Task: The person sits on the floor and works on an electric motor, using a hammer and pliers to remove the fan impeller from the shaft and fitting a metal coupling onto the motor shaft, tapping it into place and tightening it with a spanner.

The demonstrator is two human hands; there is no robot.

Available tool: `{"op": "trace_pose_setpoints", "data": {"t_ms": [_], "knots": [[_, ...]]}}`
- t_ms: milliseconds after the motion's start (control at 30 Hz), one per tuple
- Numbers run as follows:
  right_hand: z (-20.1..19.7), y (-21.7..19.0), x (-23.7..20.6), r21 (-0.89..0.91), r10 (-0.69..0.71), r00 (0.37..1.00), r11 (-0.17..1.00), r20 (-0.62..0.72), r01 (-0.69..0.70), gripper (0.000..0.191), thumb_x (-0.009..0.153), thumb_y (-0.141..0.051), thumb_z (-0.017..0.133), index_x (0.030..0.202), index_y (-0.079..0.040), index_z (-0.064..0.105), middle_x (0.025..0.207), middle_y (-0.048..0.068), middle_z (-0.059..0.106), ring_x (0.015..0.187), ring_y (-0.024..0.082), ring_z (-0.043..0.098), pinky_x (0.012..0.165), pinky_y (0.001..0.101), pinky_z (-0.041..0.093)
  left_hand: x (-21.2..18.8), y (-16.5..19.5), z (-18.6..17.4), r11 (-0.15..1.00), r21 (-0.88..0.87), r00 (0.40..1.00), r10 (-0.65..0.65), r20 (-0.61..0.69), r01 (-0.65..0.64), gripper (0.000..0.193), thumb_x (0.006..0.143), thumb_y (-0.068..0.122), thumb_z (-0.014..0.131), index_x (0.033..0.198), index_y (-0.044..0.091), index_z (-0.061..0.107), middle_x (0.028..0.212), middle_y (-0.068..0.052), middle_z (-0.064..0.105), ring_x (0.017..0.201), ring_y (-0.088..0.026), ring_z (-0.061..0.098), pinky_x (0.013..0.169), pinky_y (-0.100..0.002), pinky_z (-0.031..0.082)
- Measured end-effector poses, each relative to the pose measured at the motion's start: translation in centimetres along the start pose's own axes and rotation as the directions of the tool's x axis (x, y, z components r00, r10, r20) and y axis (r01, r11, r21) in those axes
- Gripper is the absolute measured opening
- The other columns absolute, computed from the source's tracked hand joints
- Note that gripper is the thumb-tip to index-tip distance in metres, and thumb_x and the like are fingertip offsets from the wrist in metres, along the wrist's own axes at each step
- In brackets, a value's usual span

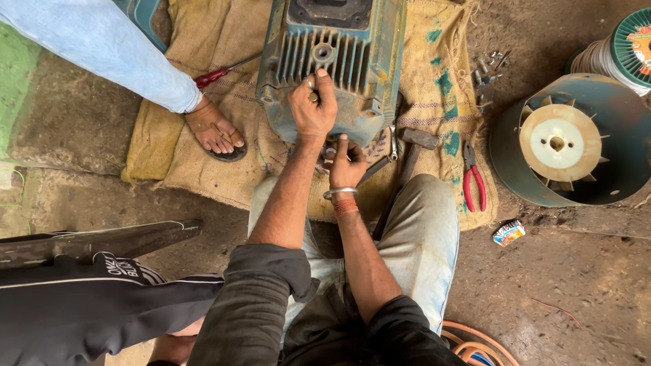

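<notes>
here, left hand (313, 108) fisted on motor (332, 64) top, bracing it at sack (434, 81) near edge; right hand (347, 166) curled round tool below, likely steadying; pliers (473, 177) beside.

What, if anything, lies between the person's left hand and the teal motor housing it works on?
Nothing visible: the left hand already rests on the motor housing, with the right hand at its near edge.
</notes>
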State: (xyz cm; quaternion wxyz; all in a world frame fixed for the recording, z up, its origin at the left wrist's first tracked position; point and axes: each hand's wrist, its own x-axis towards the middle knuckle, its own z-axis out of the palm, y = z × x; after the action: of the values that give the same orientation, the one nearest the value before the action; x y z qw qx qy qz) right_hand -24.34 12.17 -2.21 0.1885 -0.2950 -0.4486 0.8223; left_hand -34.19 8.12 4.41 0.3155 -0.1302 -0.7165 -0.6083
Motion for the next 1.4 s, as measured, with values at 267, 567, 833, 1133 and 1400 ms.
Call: {"op": "trace_pose_setpoints", "data": {"t_ms": [267, 567, 833, 1133, 1400], "knots": [[-0.5, 0.6, -0.1, -0.39, -0.659, 0.745, 0.662, 0.102, 0.64, 0.006, 0.085, -0.003, 0.078, 0.085, -0.002, 0.072, 0.092, 0.002, 0.068, 0.08, 0.009, 0.063, 0.069, 0.0215, 0.054, 0.1, 0.1, 0.0, 1.0, 0.015, 1.0, 0.021, -0.002, -0.021, 0.042, 0.105, 0.022, 0.057, 0.068, 0.006, 0.047, 0.053, -0.002, 0.044, 0.048, -0.01, 0.042, 0.048, -0.034, 0.032], [-0.1, 0.3, -0.2, -0.326, -0.507, 0.86, 0.805, 0.057, 0.496, 0.01, 0.092, -0.009, 0.075, 0.086, -0.002, 0.071, 0.084, 0.002, 0.068, 0.077, 0.01, 0.061, 0.07, 0.0236, 0.052, 0.2, -0.1, 0.0, 1.0, -0.002, 1.0, 0.025, 0.004, -0.025, 0.043, 0.105, 0.022, 0.057, 0.066, 0.006, 0.046, 0.051, -0.003, 0.043, 0.046, -0.011, 0.042, 0.047, -0.035, 0.031], [-0.7, -0.3, 0.4, -0.332, -0.364, 0.932, 0.878, 0.009, 0.346, 0.016, 0.099, -0.01, 0.075, 0.087, 0.001, 0.071, 0.076, 0.001, 0.068, 0.067, 0.01, 0.058, 0.065, 0.0255, 0.05, 0.1, 0.0, 0.0, 0.999, -0.028, 0.999, 0.042, -0.005, -0.042, 0.042, 0.105, 0.022, 0.057, 0.067, 0.006, 0.047, 0.052, -0.003, 0.044, 0.048, -0.011, 0.042, 0.047, -0.035, 0.031], [-0.2, 0.8, -0.6, -0.209, -0.565, 0.817, 0.791, 0.111, 0.575, 0.019, 0.091, -0.014, 0.08, 0.098, 0.0, 0.07, 0.094, 0.003, 0.073, 0.082, 0.009, 0.068, 0.073, 0.0242, 0.058, -0.2, -0.2, -0.1, 1.0, -0.01, 1.0, 0.026, -0.003, -0.026, 0.043, 0.106, 0.021, 0.057, 0.068, 0.006, 0.044, 0.053, -0.003, 0.041, 0.048, -0.012, 0.039, 0.048, -0.036, 0.029], [0.0, 0.7, -0.5, -0.22, -0.521, 0.846, 0.818, 0.108, 0.532, 0.024, 0.098, -0.014, 0.08, 0.085, -0.001, 0.065, 0.084, 0.003, 0.069, 0.072, 0.01, 0.065, 0.065, 0.0248, 0.054, -0.1, -0.4, -0.1, 0.999, -0.032, 0.999, 0.037, 0.01, -0.037, 0.044, 0.106, 0.022, 0.056, 0.066, 0.008, 0.044, 0.052, -0.001, 0.042, 0.047, -0.01, 0.041, 0.047, -0.035, 0.03]]}}
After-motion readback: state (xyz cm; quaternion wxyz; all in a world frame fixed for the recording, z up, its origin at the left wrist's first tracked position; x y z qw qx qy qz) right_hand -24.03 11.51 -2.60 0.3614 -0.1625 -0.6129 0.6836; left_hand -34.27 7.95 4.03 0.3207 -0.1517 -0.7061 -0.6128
